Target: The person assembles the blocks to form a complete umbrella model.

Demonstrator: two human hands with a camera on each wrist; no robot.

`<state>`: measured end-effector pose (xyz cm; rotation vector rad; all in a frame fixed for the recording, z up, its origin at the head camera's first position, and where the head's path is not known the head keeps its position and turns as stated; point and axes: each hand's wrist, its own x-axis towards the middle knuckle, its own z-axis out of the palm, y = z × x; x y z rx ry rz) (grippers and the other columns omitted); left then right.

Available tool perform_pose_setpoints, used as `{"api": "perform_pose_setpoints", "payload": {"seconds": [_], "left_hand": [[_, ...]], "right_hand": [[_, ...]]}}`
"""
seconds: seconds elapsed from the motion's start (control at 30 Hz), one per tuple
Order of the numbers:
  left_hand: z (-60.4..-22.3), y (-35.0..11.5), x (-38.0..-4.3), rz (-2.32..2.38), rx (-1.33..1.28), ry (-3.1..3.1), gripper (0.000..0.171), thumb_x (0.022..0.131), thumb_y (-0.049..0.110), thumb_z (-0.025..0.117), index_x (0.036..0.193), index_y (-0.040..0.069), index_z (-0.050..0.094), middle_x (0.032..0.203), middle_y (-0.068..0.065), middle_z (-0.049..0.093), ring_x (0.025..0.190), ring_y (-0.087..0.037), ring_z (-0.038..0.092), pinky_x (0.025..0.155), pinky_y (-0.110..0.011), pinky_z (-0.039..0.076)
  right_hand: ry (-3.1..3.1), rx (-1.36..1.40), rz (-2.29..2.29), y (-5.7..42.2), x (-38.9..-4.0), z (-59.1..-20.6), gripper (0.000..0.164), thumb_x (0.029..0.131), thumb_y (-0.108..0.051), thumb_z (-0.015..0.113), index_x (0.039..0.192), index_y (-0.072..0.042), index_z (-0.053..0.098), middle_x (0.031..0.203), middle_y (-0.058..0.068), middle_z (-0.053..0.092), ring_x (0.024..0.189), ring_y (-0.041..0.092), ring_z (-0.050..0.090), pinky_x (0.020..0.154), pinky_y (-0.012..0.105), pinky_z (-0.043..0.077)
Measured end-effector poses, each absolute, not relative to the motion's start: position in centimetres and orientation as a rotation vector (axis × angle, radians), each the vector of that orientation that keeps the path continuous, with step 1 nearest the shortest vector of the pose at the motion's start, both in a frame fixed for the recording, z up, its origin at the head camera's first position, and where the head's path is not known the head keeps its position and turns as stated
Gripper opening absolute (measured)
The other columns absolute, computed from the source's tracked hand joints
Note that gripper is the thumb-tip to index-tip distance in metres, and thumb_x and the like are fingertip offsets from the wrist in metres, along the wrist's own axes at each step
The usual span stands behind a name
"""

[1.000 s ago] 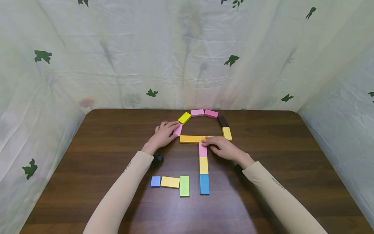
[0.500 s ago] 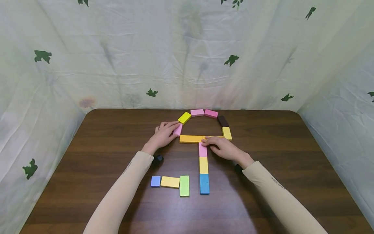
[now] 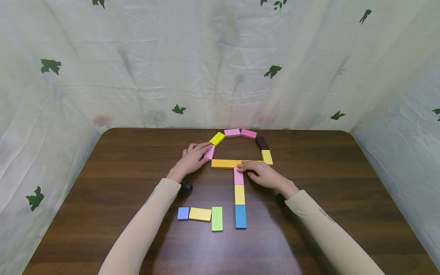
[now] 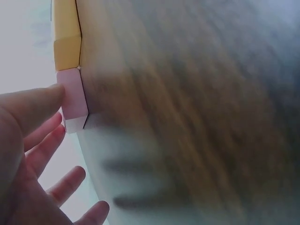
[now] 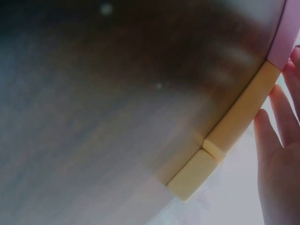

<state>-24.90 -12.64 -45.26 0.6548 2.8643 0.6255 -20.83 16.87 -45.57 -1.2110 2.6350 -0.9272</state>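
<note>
In the head view my left hand [image 3: 191, 160] is at the left side of a ring of flat, coloured blocks. Its thumb and a fingertip pinch a pink block [image 3: 209, 152], which touches an orange block [image 4: 67, 51] in the left wrist view. The other left fingers are spread apart. My right hand [image 3: 264, 173] rests its fingertips on the orange row [image 3: 225, 164], where the stem's top pink block [image 3: 238, 176] meets it. In the right wrist view the right fingers [image 5: 267, 136] look fairly straight beside an orange block [image 5: 243, 110].
A bright yellow block [image 3: 217, 138], pink ones, a dark brown block [image 3: 262, 142] and a pale yellow block [image 3: 267, 157] form the arch. Below the row, the stem continues in yellow and blue [image 3: 240, 217]. Blue, yellow and green [image 3: 217, 219] blocks lie to the left. A curtain hangs behind the table.
</note>
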Motion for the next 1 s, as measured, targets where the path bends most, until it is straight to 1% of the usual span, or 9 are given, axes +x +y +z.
{"api": "perform_pose_setpoints", "payload": {"seconds": [0.13, 0.27, 0.37, 0.53, 0.7, 0.8, 0.87, 1.0], "left_hand": [[-45.0, -13.3, -24.5, 0.663, 0.669, 2.842, 0.055, 0.097, 0.025, 0.056, 0.148, 0.012, 0.038, 0.153, -0.007, 0.031, 0.132, -0.032, 0.028, 0.100, -0.055, 0.025], [-44.5, -14.2, -23.4, 0.707, 0.706, 2.814, 0.057, 0.096, 0.025, 0.058, 0.148, 0.012, 0.038, 0.153, -0.007, 0.032, 0.136, -0.030, 0.028, 0.103, -0.058, 0.022], [-44.1, -14.9, -22.1, 0.728, 0.766, 2.795, 0.056, 0.096, 0.024, 0.059, 0.147, 0.012, 0.040, 0.151, -0.008, 0.036, 0.136, -0.029, 0.030, 0.102, -0.059, 0.024], [-43.3, -15.6, -19.2, 0.773, 0.929, 2.718, 0.053, 0.094, 0.022, 0.062, 0.143, 0.012, 0.046, 0.146, -0.009, 0.043, 0.133, -0.030, 0.036, 0.102, -0.058, 0.029], [-43.1, -15.5, -16.1, 0.840, 1.061, 2.555, 0.052, 0.094, 0.021, 0.063, 0.143, 0.012, 0.047, 0.145, -0.005, 0.045, 0.132, -0.026, 0.039, 0.103, -0.051, 0.033], [-43.2, -15.3, -14.6, 0.842, 1.154, 2.475, 0.051, 0.093, 0.019, 0.063, 0.142, 0.010, 0.048, 0.144, -0.005, 0.046, 0.131, -0.024, 0.041, 0.103, -0.047, 0.035], [-43.4, -15.0, -13.8, 0.831, 1.224, 2.442, 0.051, 0.092, 0.017, 0.064, 0.140, 0.008, 0.049, 0.142, -0.006, 0.047, 0.130, -0.024, 0.042, 0.103, -0.045, 0.036], [-43.8, -14.6, -12.5, 0.770, 1.304, 2.421, 0.050, 0.090, 0.017, 0.066, 0.137, 0.009, 0.053, 0.141, -0.004, 0.049, 0.129, -0.021, 0.043, 0.102, -0.043, 0.036]], "right_hand": [[2.638, -1.206, -0.921, 16.8, -20.8, -45.7, 0.034, 0.089, 0.009, 0.054, 0.120, -0.001, 0.065, 0.126, 0.011, 0.061, 0.127, 0.027, 0.047, 0.102, 0.041, 0.038], [2.638, -1.209, -0.924, 16.8, -20.9, -45.8, 0.034, 0.089, 0.008, 0.055, 0.119, -0.002, 0.066, 0.126, 0.010, 0.061, 0.128, 0.027, 0.047, 0.102, 0.040, 0.038], [2.641, -1.231, -0.928, 16.8, -20.9, -45.8, 0.034, 0.089, 0.009, 0.054, 0.119, -0.002, 0.066, 0.124, 0.010, 0.063, 0.127, 0.027, 0.047, 0.101, 0.041, 0.038], [2.643, -1.226, -0.937, 16.9, -20.9, -45.8, 0.034, 0.088, 0.010, 0.054, 0.118, -0.002, 0.066, 0.122, 0.010, 0.064, 0.126, 0.028, 0.048, 0.101, 0.042, 0.039], [2.646, -1.202, -0.930, 17.0, -20.9, -45.9, 0.034, 0.089, 0.008, 0.055, 0.119, -0.003, 0.066, 0.123, 0.009, 0.063, 0.127, 0.027, 0.047, 0.101, 0.042, 0.038], [2.651, -1.201, -0.924, 16.9, -20.9, -45.8, 0.034, 0.089, 0.008, 0.056, 0.119, -0.003, 0.066, 0.124, 0.010, 0.062, 0.127, 0.028, 0.048, 0.101, 0.043, 0.039], [2.653, -1.197, -0.922, 16.9, -20.9, -45.8, 0.034, 0.089, 0.008, 0.056, 0.119, -0.003, 0.066, 0.125, 0.010, 0.062, 0.127, 0.028, 0.047, 0.101, 0.043, 0.039], [2.641, -1.188, -0.925, 16.8, -20.9, -45.7, 0.034, 0.089, 0.008, 0.055, 0.119, -0.003, 0.066, 0.126, 0.010, 0.061, 0.128, 0.027, 0.047, 0.102, 0.042, 0.038]]}}
